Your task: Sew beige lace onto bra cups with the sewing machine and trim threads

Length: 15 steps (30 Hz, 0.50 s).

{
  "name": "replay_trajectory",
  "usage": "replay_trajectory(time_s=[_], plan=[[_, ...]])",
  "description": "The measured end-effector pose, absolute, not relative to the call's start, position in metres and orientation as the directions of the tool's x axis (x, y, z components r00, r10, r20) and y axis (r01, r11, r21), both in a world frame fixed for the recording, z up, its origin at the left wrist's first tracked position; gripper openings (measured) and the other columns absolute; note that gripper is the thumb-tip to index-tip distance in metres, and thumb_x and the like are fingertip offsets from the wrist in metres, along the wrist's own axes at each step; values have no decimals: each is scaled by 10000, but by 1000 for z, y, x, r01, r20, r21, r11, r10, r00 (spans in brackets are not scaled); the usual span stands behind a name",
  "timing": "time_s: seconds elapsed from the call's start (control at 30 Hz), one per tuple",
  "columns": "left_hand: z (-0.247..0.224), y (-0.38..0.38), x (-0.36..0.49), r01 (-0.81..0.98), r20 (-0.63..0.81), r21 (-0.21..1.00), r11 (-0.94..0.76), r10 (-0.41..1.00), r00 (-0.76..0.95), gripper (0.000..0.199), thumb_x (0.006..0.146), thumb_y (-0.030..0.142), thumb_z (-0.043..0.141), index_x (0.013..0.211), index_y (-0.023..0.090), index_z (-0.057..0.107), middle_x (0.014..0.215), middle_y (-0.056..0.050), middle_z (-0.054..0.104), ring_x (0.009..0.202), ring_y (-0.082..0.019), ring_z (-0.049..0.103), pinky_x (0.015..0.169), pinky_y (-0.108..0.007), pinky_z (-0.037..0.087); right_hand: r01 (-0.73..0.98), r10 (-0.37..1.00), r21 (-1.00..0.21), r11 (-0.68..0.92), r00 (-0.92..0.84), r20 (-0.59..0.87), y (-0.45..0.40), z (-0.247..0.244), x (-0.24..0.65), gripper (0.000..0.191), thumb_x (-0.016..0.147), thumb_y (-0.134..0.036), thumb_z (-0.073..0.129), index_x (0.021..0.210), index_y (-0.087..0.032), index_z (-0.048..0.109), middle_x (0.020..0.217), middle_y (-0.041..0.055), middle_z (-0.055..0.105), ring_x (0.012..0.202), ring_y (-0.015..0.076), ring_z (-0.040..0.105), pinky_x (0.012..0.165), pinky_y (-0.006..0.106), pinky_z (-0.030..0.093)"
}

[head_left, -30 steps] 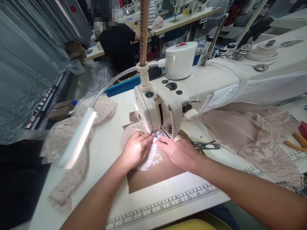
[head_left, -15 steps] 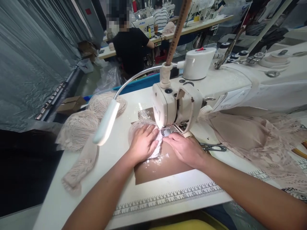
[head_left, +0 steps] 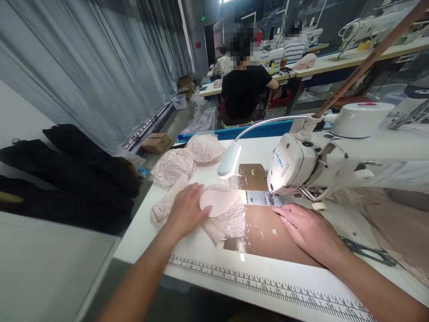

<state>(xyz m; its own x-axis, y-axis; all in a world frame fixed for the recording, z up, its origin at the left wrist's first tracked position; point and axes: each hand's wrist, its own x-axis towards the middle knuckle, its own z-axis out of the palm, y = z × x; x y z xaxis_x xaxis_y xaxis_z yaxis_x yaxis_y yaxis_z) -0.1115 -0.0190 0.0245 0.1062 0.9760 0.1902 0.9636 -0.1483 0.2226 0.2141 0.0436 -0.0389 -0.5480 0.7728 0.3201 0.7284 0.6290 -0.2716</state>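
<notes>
We count two hands at work and one lace piece, its smooth oval panel uppermost, lying at the left part of one brown sheet. Our left hand is blurred, thumb and fingers at the piece's left edge; we cannot tell whether they pinch it or merely touch it. Our right hand is relaxed and unclenched, fingertips resting beside the near edge of one metal plate under one sewing machine. The piece's right edge comes just beside the plate's left end. Two lace mounds, a nearer one and a farther one, sit by the table's far left edge, below one lamp's level and to its left. One pair of snips lies right of our right wrist. For moving, we have a band of white tabletop beyond the sheet, and another strip between its near edge and one printed ruler, which follows the table's front edge.
</notes>
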Motion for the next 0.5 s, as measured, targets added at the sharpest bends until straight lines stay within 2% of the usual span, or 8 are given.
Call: replay_trajectory(time_s=[0.1, 0.17, 0.2, 0.27, 0.33, 0.4, 0.43, 0.5], plan=[[17, -40, -159, 916, 160, 390, 95, 973, -169, 438, 838, 430, 499, 1165, 148, 569, 1141, -149, 605, 1093, -324, 530, 918, -488, 417, 720, 787, -326, 613, -520, 332, 45, -38, 215, 370, 899, -258, 355, 1084, -213, 672, 1042, 89, 664, 854, 235, 649, 719, 382, 531], [17, -56, -175, 870, 135, 477, 126, 968, -214, 357, 864, 428, 449, 1004, 156, 633, 947, -104, 648, 938, -283, 594, 829, -421, 470, 687, 797, -406, 603, -505, 330, 43, -33, 216, 350, 898, -311, 388, 1096, -224, 663, 1084, 84, 654, 935, 248, 633, 785, 394, 523], [19, -65, -176, 811, 114, 569, 133, 965, -238, 355, 876, 441, 430, 959, 162, 633, 875, -79, 647, 861, -252, 611, 778, -376, 488, 664, 809, -464, 587, -495, 316, 41, -29, 217, 342, 896, -344, 409, 1101, -231, 658, 1107, 82, 645, 968, 251, 622, 809, 391, 519], [26, -84, -169, 561, 32, 814, 148, 954, -299, 355, 865, 486, 458, 947, 173, 603, 792, -37, 629, 730, -197, 611, 691, -305, 496, 605, 841, -601, 522, -483, 245, 32, -18, 216, 347, 884, -411, 452, 1128, -250, 639, 1155, 82, 622, 983, 249, 614, 806, 371, 523], [32, -99, -150, 241, -47, 961, 134, 941, -334, 365, 805, 516, 556, 952, 182, 568, 771, -16, 610, 676, -167, 587, 655, -272, 483, 533, 851, -733, 423, -512, 119, 18, -5, 212, 415, 853, -464, 511, 1210, -265, 586, 1201, 94, 596, 940, 242, 625, 779, 359, 532], [34, -107, -126, 48, -67, 995, 86, 949, -308, 357, 763, 506, 620, 904, 188, 543, 739, 3, 577, 647, -137, 545, 619, -236, 453, 431, 796, -848, 309, -605, -18, 0, 6, 202, 625, 794, -490, 602, 1356, -268, 443, 1273, 117, 549, 975, 248, 618, 845, 381, 513], [34, -108, -112, -11, -62, 998, 62, 962, -264, 337, 761, 492, 631, 863, 188, 528, 705, 17, 547, 621, -118, 513, 591, -216, 428, 364, 746, -900, 238, -662, -70, -9, 11, 195, 762, 755, -495, 652, 1415, -264, 351, 1321, 128, 511, 1059, 263, 588, 916, 403, 476], [31, -106, -84, -97, -44, 995, 34, 993, -111, 312, 776, 460, 630, 783, 183, 485, 642, 40, 470, 561, -83, 433, 535, -187, 367, 160, 668, -987, 33, -738, -97, -26, 17, 175, 936, 690, -521, 712, 1456, -249, 249, 1392, 142, 442, 1216, 286, 484, 993, 423, 412]])
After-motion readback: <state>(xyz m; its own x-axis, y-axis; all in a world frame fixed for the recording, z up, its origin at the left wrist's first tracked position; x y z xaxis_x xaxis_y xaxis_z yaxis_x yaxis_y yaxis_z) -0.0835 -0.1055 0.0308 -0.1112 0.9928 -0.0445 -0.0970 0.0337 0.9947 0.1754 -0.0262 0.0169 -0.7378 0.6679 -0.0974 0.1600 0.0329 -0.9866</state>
